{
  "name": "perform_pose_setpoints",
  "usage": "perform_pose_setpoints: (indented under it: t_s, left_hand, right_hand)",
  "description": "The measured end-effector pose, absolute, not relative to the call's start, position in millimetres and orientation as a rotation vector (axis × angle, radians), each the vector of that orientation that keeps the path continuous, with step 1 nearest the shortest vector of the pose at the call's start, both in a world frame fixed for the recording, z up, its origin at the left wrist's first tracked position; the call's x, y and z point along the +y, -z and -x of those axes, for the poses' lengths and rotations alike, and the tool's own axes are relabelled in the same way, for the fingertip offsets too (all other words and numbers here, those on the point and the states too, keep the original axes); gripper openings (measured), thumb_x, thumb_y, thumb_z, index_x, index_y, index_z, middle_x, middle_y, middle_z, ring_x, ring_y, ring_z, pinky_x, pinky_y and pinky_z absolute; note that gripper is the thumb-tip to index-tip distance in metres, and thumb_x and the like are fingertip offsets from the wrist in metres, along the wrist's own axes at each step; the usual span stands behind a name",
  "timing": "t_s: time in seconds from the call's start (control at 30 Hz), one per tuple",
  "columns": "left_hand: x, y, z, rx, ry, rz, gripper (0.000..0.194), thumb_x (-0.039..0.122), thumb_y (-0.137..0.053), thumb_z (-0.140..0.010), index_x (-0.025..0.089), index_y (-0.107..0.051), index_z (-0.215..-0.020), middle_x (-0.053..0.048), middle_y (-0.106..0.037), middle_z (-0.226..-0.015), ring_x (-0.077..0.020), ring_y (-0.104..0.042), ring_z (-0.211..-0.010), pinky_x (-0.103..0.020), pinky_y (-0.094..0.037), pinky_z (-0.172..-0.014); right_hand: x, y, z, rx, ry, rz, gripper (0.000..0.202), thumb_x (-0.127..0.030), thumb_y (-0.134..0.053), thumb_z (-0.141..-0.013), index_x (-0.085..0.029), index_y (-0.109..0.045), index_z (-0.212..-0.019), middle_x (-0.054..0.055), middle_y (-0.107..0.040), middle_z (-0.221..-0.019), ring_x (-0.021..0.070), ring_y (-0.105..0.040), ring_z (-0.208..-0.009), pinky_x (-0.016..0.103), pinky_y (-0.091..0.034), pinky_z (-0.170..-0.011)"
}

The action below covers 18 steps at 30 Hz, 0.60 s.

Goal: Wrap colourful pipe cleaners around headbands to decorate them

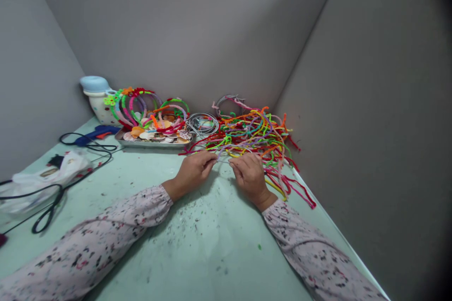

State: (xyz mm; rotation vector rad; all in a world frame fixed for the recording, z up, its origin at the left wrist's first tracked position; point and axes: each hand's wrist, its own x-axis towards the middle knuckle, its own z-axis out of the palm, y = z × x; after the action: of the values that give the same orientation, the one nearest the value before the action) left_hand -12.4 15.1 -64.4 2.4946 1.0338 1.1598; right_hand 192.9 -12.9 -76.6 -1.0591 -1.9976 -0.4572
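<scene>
1. Where the two hands meet at the centre of the frame, a thin grey pipe cleaner (223,160) spans the small gap between them.
2. The left hand (193,172) has its fingers (208,162) closed on one end, and the right hand (250,174) pinches the other end with its fingers (236,164).
3. Just behind the hands, touching the strand, lies a tangled pile of coloured pipe cleaners (254,137), spilling toward the right edge of the pale green surface (197,244).
4. Left of the pile sits a metal tray (154,143) with wrapped headbands (148,108) and shells.
5. Further left lie a blue glue gun (96,134), black scissors (46,212) and a white bag (42,174).
6. No writing can be read anywhere.
</scene>
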Motion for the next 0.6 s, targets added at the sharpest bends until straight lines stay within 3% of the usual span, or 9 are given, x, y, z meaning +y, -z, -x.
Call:
perform_pose_setpoints:
  t_s: [0.23,0.4,0.6]
  left_hand:
    - [14.7,60.3,10.2,1.123,-1.301,-2.237,0.016,0.023,-0.051,-0.087,0.016,-0.065,-0.092,-0.006,-0.068,-0.090,-0.0165,-0.060,-0.083,-0.027,-0.045,-0.076]
    - [16.5,60.4,10.0,1.096,-1.308,-1.995,0.018,0.029,-0.051,-0.087,0.016,-0.063,-0.089,-0.003,-0.065,-0.081,-0.0142,-0.058,-0.071,-0.024,-0.045,-0.066]
    - [8.4,59.5,4.2,0.964,-1.261,-2.031,0.018,0.030,-0.053,-0.087,0.017,-0.065,-0.092,-0.003,-0.065,-0.082,-0.0143,-0.059,-0.072,-0.024,-0.046,-0.067]
  right_hand:
    - [-18.7,72.5,-192.4,-1.820,0.524,0.969,0.026,-0.023,-0.065,-0.080,-0.021,-0.062,-0.106,0.009,-0.062,-0.105,0.0244,-0.054,-0.101,0.042,-0.041,-0.090]
    - [-20.4,72.9,-190.2,-1.991,0.411,0.900,0.024,-0.023,-0.061,-0.082,-0.022,-0.060,-0.106,0.007,-0.065,-0.099,0.0220,-0.057,-0.094,0.039,-0.045,-0.084]
    - [-14.9,73.3,-186.4,-2.091,0.220,1.007,0.043,-0.028,-0.055,-0.086,-0.018,-0.049,-0.128,0.012,-0.057,-0.125,0.0255,-0.049,-0.117,0.047,-0.038,-0.101]
